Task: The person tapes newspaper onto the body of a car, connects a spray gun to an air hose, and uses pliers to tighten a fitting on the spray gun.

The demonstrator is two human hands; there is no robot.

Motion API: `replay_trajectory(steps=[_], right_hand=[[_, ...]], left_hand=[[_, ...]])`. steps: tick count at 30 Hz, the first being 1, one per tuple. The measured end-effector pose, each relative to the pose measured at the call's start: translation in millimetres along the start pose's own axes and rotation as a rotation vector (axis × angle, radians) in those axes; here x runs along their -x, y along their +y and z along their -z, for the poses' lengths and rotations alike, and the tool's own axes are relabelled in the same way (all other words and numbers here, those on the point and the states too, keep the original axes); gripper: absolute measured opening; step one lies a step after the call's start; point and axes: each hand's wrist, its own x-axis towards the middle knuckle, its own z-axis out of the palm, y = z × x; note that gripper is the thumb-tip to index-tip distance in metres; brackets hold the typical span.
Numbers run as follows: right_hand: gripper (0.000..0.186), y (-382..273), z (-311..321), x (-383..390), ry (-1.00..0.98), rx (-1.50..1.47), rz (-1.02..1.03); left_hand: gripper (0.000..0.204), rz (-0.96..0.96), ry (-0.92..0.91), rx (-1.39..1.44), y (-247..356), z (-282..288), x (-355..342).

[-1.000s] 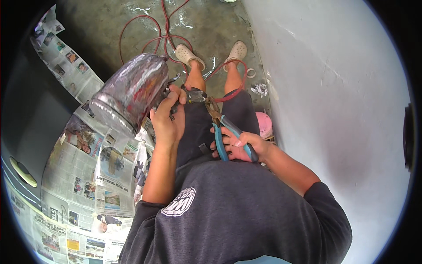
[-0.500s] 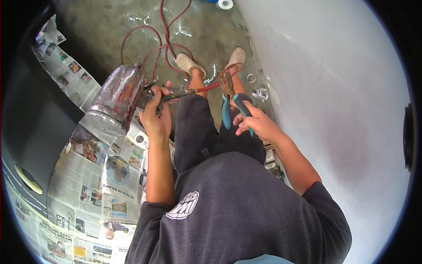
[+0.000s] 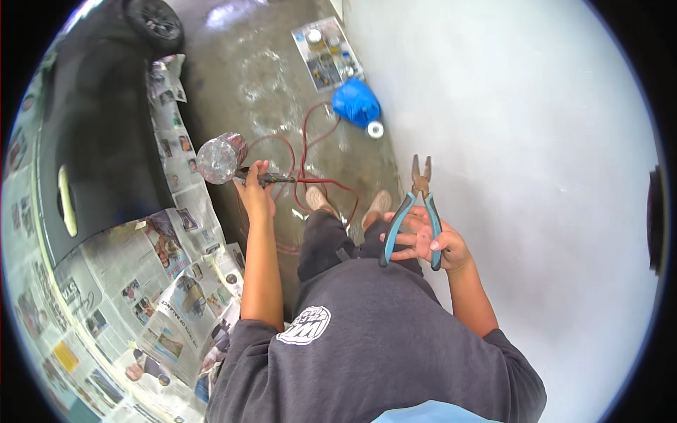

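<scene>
My left hand grips a spray gun whose silvery cup, smeared with red, points out to the left. A thin red hose runs from the gun's end. In my right hand, turned palm up, is a pair of combination pliers with blue-and-black handles. The jaws stand a little apart and point away from me. One handle lies under my thumb, the other reaches across my fingers. Nothing is between the jaws, and the pliers are apart from the gun and hose.
A dark car masked with newspaper stands at my left. A pale wall rises on the right. Red hose loops across the wet floor. Farther off are a blue bag-like bundle, a tape roll and a sheet holding cans.
The pliers have come away from the hose near the gun, to the right, jaws now free. The spray gun has turned, its cup's end now facing me. My view has tilted farther out.
</scene>
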Motion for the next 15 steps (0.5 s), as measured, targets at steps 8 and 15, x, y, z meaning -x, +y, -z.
replay_trajectory(steps=[8, 15], right_hand=[[0.083, -40.9, -25.6, -13.9, -0.144, 0.114, 0.159], [0.076, -53.1, -4.0, -132.8, 0.178, 0.195, 0.151]], left_hand=[[0.055, -0.377, -0.018, 0.067, 56.9, -24.1, -102.4], [0.058, -0.515, -0.128, 0.040, 161.8, -45.4, -282.1]])
